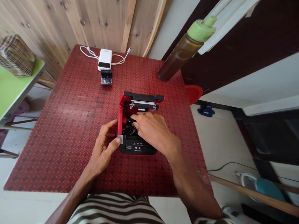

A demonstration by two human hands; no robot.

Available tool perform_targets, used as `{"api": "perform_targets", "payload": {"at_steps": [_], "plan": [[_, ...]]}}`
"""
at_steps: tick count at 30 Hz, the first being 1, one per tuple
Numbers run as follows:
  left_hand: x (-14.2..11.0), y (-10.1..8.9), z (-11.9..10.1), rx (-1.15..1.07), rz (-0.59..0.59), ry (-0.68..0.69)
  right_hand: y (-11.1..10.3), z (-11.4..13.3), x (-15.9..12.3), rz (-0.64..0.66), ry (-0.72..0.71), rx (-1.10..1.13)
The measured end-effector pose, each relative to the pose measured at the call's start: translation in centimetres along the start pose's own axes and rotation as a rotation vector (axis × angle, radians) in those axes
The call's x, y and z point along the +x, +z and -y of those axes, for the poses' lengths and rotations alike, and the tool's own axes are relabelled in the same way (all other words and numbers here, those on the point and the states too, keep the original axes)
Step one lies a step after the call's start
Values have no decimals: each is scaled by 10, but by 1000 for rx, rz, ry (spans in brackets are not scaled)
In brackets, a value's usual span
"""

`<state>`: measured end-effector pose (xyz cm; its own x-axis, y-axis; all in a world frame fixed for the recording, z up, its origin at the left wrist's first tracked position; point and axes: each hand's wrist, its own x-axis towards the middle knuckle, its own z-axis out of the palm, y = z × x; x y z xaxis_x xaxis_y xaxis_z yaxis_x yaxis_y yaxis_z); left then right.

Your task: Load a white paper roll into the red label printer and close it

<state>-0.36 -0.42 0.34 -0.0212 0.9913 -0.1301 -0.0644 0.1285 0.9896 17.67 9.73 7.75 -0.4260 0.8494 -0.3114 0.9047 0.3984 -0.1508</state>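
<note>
A red and black label printer stands on the patterned red table with its lid raised. My left hand steadies the printer's left side, thumb on the front left corner and fingers along the outer wall. Into the open compartment reaches my right hand, its fingers bent and drawn together. Whatever those fingertips grip is hidden behind the hand and the dark inside. A small black roll lies farther back on the table.
A white power bank with white cables lies at the table's back left. Toward the back right a brown bottle with a green cap stands upright. Beyond the right edge is a red stool; a green table carries a checked bag.
</note>
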Motion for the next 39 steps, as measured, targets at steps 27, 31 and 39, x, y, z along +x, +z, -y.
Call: {"api": "perform_targets", "payload": {"at_steps": [27,31,39], "plan": [[40,-2,-32,136,-189,239,40,-12,-62,-653,-333,240],[76,9,-52,186,-120,362,48,-9,-66,-717,-309,225],[58,9,-54,191,-117,334,54,4,-81,-858,-301,34]]}}
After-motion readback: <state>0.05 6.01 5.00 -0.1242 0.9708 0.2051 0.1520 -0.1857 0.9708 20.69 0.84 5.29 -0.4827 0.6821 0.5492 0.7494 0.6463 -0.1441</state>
